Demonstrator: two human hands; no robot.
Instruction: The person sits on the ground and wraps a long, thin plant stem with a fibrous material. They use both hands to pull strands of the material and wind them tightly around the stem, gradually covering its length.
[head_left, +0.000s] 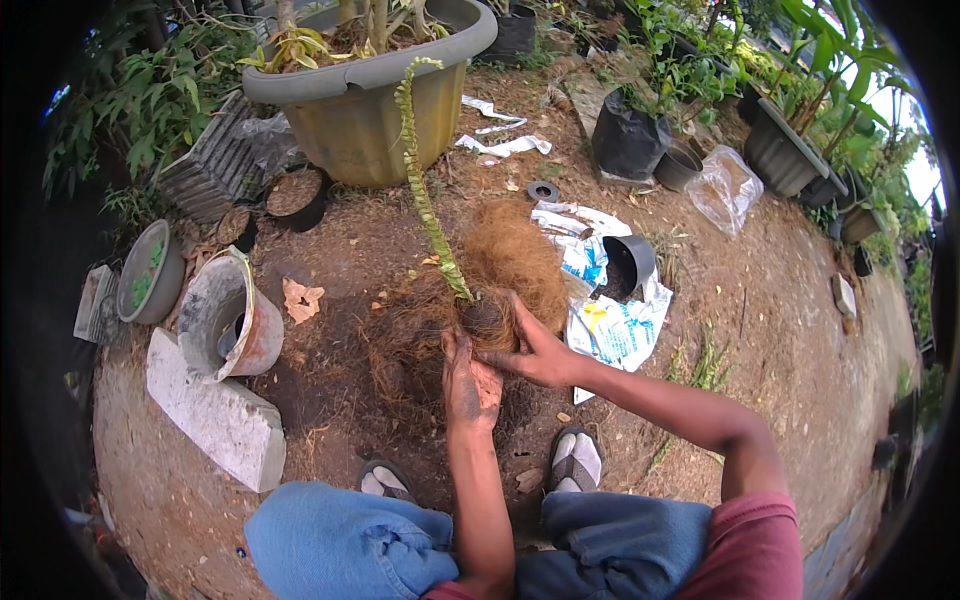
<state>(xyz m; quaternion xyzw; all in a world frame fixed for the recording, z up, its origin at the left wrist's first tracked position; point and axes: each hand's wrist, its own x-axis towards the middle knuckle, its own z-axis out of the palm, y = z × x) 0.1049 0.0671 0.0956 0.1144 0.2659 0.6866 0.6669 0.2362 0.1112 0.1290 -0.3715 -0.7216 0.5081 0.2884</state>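
Between my two hands is a rounded root ball (484, 316), dark on top and wrapped in brown fibre at its right side. A tall, twisted green plant stem (421, 180) with short, tightly packed leaves rises from it and leans to the left. My left hand (469, 382) supports the ball from below, its skin smudged with soil. Fingers of my right hand (536, 349) press against the ball's right side. Loose dark fibre (405, 337) lies on the ground to the left, and a heap of lighter coconut fibre (517, 251) sits just beyond the ball.
A tipped black pot (630, 262) lies on a printed plastic sack (622, 330) at right. On the left, a dirty bucket (232, 322) leans by a white stone block (217, 412). A large planter (375, 112) stands ahead; a clear plastic bag (724, 187) lies farther right.
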